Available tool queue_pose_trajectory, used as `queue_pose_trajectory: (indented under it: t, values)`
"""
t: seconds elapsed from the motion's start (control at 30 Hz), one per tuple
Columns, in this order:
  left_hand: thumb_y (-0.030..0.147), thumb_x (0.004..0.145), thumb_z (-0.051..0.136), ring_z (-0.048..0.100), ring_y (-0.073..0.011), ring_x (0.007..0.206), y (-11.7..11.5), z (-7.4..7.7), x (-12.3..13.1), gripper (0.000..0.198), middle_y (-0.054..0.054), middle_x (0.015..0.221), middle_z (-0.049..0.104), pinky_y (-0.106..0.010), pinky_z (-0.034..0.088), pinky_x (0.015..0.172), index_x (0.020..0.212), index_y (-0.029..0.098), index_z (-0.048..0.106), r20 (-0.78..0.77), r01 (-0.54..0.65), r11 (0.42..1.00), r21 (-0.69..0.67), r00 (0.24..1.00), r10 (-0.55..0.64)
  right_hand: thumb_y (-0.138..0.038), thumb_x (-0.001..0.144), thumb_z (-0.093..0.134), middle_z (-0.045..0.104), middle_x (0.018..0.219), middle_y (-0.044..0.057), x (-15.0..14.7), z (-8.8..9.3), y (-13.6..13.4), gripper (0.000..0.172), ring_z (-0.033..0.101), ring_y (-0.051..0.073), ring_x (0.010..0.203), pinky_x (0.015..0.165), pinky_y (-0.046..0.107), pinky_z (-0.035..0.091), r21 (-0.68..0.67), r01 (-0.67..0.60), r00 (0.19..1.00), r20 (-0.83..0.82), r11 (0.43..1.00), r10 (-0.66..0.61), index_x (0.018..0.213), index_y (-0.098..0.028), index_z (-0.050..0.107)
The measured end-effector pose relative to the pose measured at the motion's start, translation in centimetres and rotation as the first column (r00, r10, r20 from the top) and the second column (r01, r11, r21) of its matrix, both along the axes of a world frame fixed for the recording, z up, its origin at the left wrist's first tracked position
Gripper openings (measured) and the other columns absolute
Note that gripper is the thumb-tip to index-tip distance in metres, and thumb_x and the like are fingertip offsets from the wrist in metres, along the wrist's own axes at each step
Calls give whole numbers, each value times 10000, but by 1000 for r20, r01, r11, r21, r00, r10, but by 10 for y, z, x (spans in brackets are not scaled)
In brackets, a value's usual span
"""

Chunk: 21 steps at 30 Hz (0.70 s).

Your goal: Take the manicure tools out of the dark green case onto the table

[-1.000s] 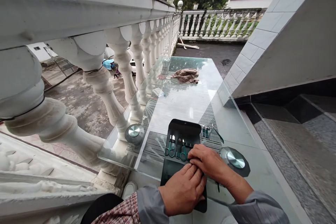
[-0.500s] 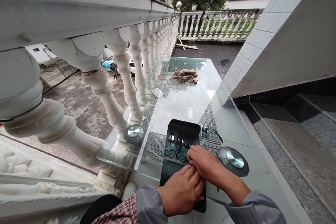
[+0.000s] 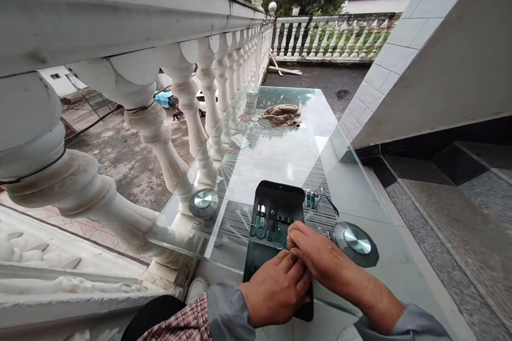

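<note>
An open black case lies on the glass table, with green-handled scissors and other small tools in its upper half. My left hand is over the lower half, its fingers closed and meeting the right hand. My right hand has curled fingers at the case's right side, by a second green-handled pair of scissors; its fingertips are hidden. To the right of the case lie a nail clipper and a green-handled nipper.
The glass table bears a crumpled brown cloth towards its far end. Round metal discs mark its near legs. White balusters run along the left, and stone steps stand at the right.
My right hand has shifted slightly, with its forearm lower and further right. The scissors beside it have tilted and moved a little down. My left hand has hardly moved.
</note>
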<state>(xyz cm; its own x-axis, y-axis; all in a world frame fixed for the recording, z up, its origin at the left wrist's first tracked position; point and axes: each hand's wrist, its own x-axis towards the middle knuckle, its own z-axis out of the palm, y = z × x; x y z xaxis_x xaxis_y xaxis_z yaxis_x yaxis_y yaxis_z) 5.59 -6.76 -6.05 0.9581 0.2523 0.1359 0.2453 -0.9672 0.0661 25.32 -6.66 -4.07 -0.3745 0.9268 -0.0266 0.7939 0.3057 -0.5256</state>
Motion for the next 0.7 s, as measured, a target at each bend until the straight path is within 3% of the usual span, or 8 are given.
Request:
queue_pose_trajectory:
  t: [0.17, 0.33, 0.5, 0.7]
  values:
    - [371, 1214, 534, 693, -341, 1430, 0, -4, -1, 558, -264, 1506, 749, -483, 504, 1266, 1601, -23, 609, 1, 0, 1000, 8, 1000, 0, -104, 1045, 486, 642, 972, 39, 10, 24, -3, 199, 630, 194, 825, 749, 303, 502, -1, -103, 959, -267, 995, 99, 923, -260, 501]
    - [391, 1229, 491, 711, -357, 1432, -2, -8, -2, 540, -265, 1488, 766, -487, 509, 1246, 1544, -13, 661, 30, -11, 996, 85, 1000, 8, -225, 1110, 511, 647, 901, 34, 21, 34, -2, 213, 630, 192, 786, 719, 295, 553, 91, -54, 880, -465, 994, 90, 904, -260, 547]
    - [401, 1241, 476, 659, -343, 1534, -4, -8, -4, 564, -272, 1654, 671, -481, 458, 1294, 1631, 25, 632, -20, -18, 991, 133, 1000, 21, -496, 1137, 633, 695, 914, 37, 43, 46, 2, 374, 699, 172, 694, 700, 316, 625, -24, 97, 722, -686, 995, -87, 861, -246, 600]
    - [412, 1246, 449, 672, -332, 1532, -3, -6, -4, 571, -254, 1643, 689, -461, 461, 1296, 1614, 34, 668, -24, -23, 991, 132, 999, 26, -852, 876, 863, 706, 675, 13, 58, 39, 14, 640, 693, 187, 589, 622, 324, 630, -221, 347, 503, -776, 911, -380, 929, -228, 729]
